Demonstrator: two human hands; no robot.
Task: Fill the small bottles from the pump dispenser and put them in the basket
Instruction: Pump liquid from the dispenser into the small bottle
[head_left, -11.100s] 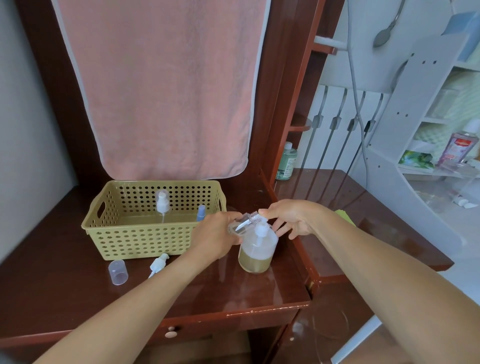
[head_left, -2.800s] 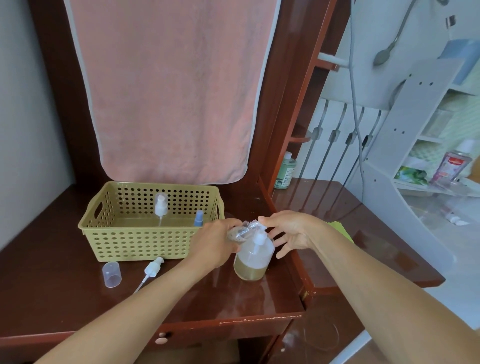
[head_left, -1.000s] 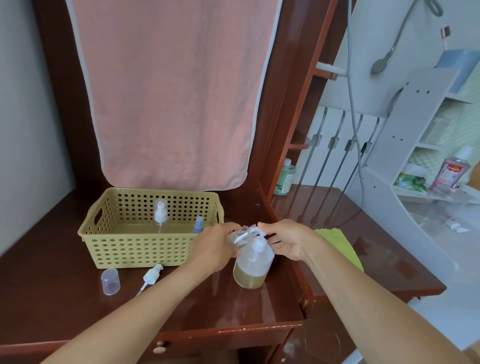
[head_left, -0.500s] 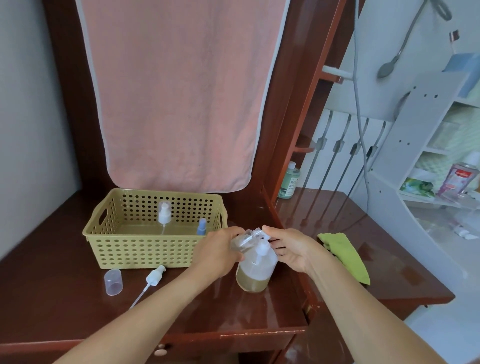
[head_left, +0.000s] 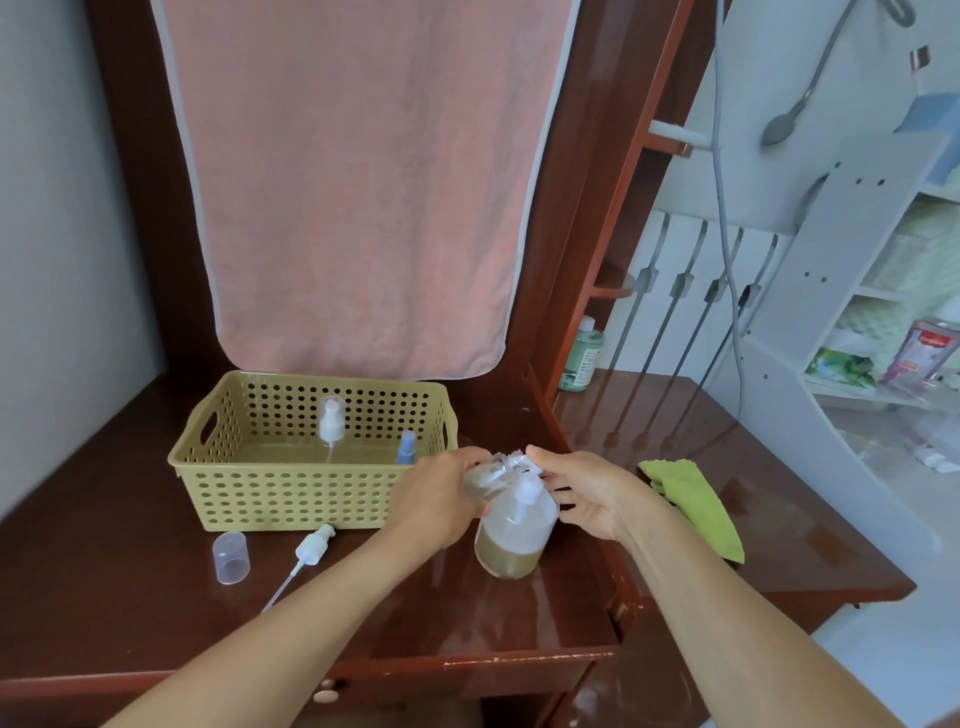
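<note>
Left hand: its fingers wrap round the bottle, which we see tilted, with its open threaded neck at the spout of the dispenser.
Right hand: the thumb lies on top of the pump head and the fingers curl beneath it, so the hand is closed on the head.
Change: a few seconds ago this hand hovered beside the pump with its fingers spread. It has since come down and closed on the head. The left hand and bottle have kept their place.
Meaning: we judge a pump stroke to be under way, so filling goes on. We cannot tell how full the bottle is.
Dispenser: it stands upright on the desk, with brownish liquid in roughly its lower third.
Basket: it sits at 10 o'clock of the dispenser and holds a white-topped bottle and a blue-topped bottle, both upright.
Loose parts: a sprayer top and a clear cap lie at 9 o'clock of the dispenser, just in front of the basket. We take them to belong to the held bottle.
Remaining: finish the fill, fit the top and cap, and set the bottle in the basket.
</note>
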